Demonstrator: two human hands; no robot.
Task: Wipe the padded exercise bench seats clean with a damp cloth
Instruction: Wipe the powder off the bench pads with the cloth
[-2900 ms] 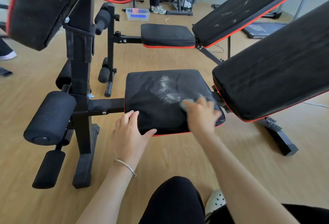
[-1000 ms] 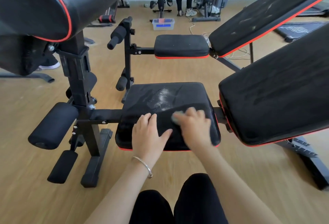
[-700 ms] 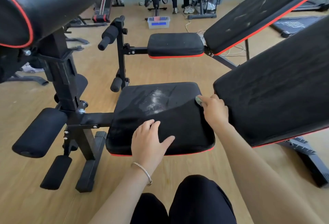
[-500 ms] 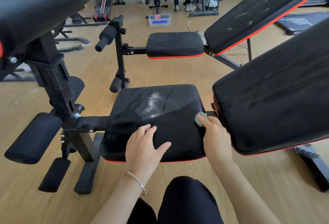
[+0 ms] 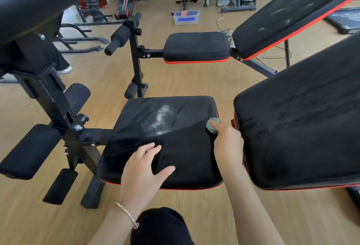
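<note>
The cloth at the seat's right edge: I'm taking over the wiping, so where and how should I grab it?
Probably pinch the cloth by its bunched top, coming from above and the near side. It is wadded into a small ball under the fingertips of the right hand at the right edge of the seat, and the backrest crowds it from the right.

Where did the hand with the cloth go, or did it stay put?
Yes, it moved. The right hand with the cloth slid from the middle of the seat to its right edge, next to the backrest pad.
</note>
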